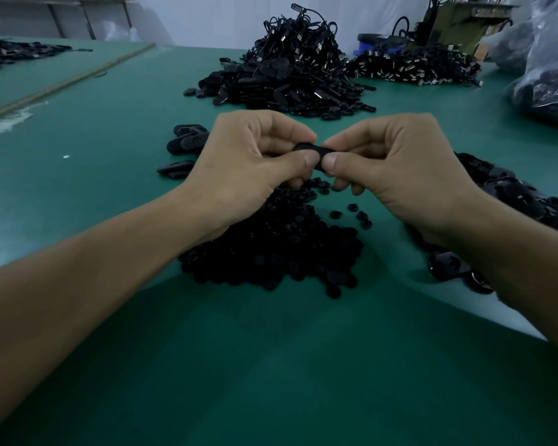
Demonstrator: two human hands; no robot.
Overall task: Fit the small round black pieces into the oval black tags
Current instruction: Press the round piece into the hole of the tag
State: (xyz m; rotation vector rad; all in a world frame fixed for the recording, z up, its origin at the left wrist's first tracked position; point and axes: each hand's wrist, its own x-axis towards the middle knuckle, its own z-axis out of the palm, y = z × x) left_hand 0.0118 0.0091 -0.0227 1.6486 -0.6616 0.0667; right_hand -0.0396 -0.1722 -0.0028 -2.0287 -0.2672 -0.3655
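Left hand (239,162): bare, broad across the back, knuckles rounded.
Right hand (400,165): bare, of the same build, creases across the finger joints.
Thumbnails (310,160): short, cut close and square, plain.
Left forearm (78,284): uncovered right to the picture's edge, smooth.
Right forearm (512,268): uncovered to the edge as well.

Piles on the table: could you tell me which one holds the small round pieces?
The nearest pile, in the middle; the right pile and the far pile hold larger oval tags.
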